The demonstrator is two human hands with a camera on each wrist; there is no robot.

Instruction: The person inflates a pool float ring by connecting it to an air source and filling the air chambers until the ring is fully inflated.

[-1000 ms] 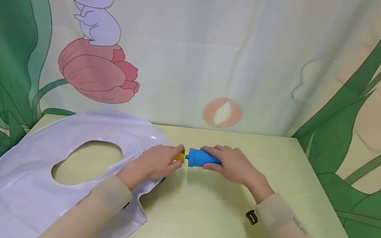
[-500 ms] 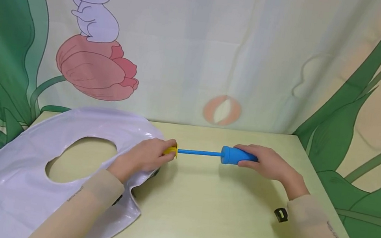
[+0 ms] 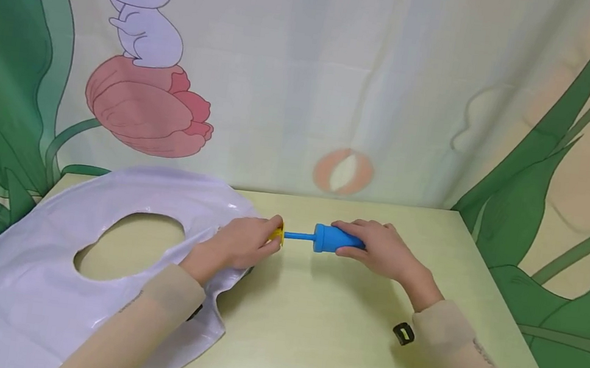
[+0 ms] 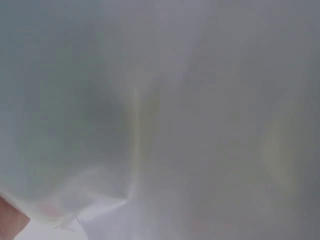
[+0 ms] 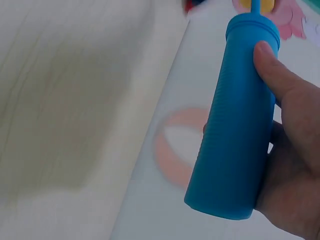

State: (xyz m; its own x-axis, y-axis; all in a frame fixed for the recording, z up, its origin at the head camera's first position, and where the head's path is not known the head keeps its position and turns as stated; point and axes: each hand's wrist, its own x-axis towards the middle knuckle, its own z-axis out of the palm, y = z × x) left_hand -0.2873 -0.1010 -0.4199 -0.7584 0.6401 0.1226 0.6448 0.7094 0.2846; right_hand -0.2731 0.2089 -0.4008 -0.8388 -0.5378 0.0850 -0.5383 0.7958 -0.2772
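A blue hand pump (image 3: 326, 239) spans between the two hands, its thin rod (image 3: 299, 236) partly drawn out of the barrel. The left hand (image 3: 244, 240) pinches the yellow end piece (image 3: 278, 233) of the rod, close to the edge of a flat white swim ring (image 3: 19, 273). The ring's vinyl (image 4: 165, 125) fills the left wrist view, blurred. Fingers of the right hand (image 3: 386, 250) wrap the barrel. In the right wrist view the ribbed barrel (image 5: 232, 120) is held with the thumb (image 5: 272, 67) along its side. What the left fingers cover behind the yellow piece is hidden.
The pale table (image 3: 308, 345) extends in front of and right of the pump. A printed curtain (image 3: 286, 72) with a rabbit and leaves hangs behind it. The swim ring's round opening lies left of the left forearm, which crosses over the ring.
The right hand first drew the barrel rightward, lengthening the exposed rod, and has since brought it partway back left. The left hand has shifted only slightly, keeping its grip on the yellow end.
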